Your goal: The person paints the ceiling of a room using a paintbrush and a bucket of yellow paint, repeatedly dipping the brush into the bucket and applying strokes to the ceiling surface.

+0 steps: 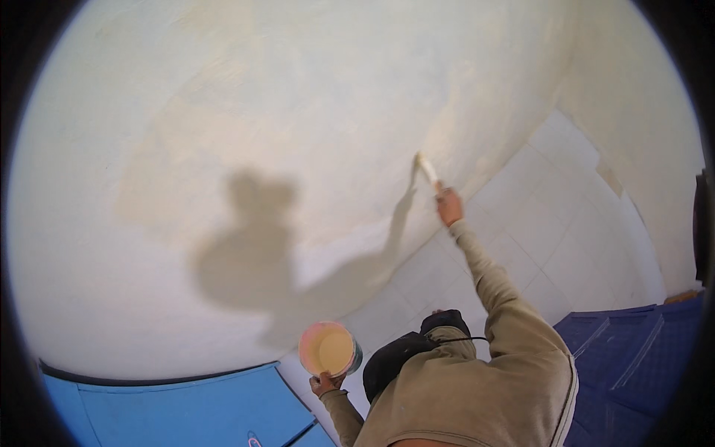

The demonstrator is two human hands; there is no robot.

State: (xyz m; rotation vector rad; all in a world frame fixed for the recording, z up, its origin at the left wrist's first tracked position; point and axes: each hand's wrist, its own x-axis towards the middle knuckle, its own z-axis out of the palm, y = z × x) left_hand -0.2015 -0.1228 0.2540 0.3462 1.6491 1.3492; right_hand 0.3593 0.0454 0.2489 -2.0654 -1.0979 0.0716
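My right hand (449,206) reaches forward and grips the handle of a pale paintbrush (427,170). The brush's tip rests on or very close to the cream-white wall (335,97), which has patchy, uneven colouring. At the lower middle, my left hand (325,383) holds a small round bucket (307,349) by its near side. Cream-coloured paint shows inside, and the inner rim is smeared pinkish. My tan sleeves run to both wrists.
A bright blue flat panel (186,410) fills the lower left. Pale floor tiles (521,223) lie along the wall's foot, with a dark blue panelled surface (633,357) at lower right. Something dark (701,227) stands at the right edge. My shadow falls across the wall.
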